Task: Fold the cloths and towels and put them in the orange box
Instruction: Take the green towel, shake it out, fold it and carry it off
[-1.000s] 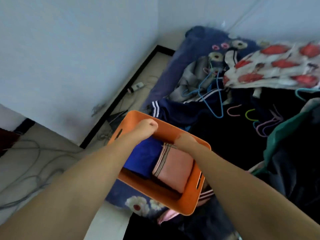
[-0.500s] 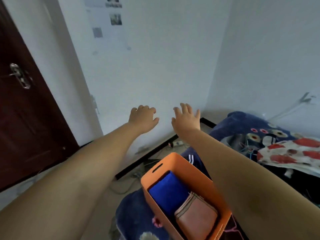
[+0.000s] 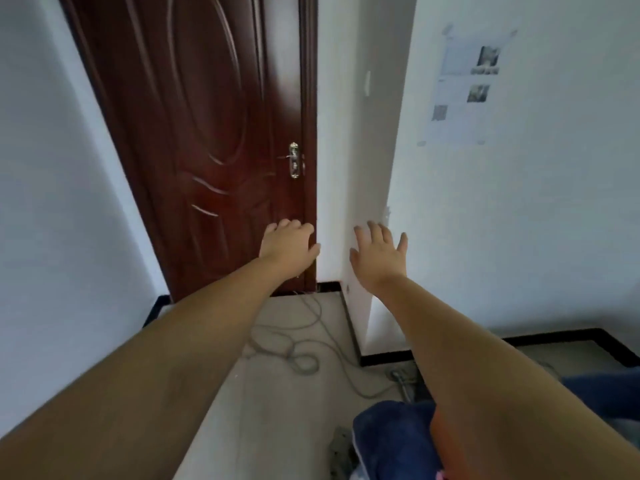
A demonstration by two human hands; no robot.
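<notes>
Both arms stretch forward at chest height and hold nothing. My left hand hangs in the air with fingers loosely bent, in front of the door's lower edge. My right hand is spread with straight fingers in front of the white wall corner. Only a blurred orange sliver of the orange box shows at the bottom, beside my right forearm. The folded cloths inside it are out of view.
A dark red door with a metal handle stands shut ahead. Grey cables loop over the floor. A blue blanket edge lies at the bottom right. A paper sheet is taped to the right wall.
My view has swung up and left, from the box on the bed to the door. Both hands have lifted off the box and now hover empty in the air.
</notes>
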